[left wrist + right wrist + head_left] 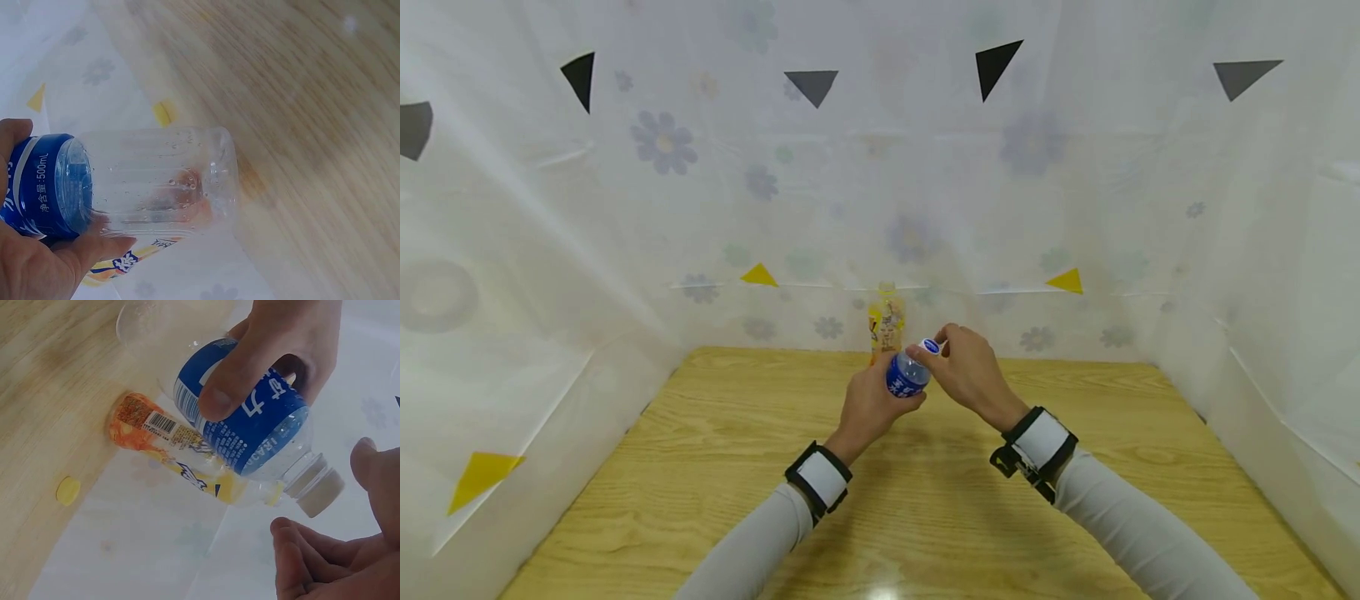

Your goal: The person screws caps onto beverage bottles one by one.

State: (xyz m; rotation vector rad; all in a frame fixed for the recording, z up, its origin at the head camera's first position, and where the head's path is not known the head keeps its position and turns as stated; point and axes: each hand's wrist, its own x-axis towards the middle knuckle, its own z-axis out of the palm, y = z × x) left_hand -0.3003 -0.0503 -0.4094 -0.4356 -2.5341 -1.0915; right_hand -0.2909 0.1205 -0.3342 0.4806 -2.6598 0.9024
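Observation:
My left hand [868, 407] grips a clear plastic water bottle [907, 375] around its blue label [247, 406], above the table. In the left wrist view, droplets show on the clear lower part of the bottle [150, 178]. A white cap [320, 494] with a blue top sits on its tilted neck. The right hand [973, 371] is at the cap; in the right wrist view its thumb [375, 472] and fingertips [284, 528] stand on either side with gaps between. Behind stands a clear drink bottle [887, 321] with a yellow and orange label.
A loose yellow cap [68, 490] lies on the wooden table [700, 467] near the drink bottle. White flowered sheeting [880, 183] hangs behind the table and along both sides, with black, grey and yellow paper shapes on it.

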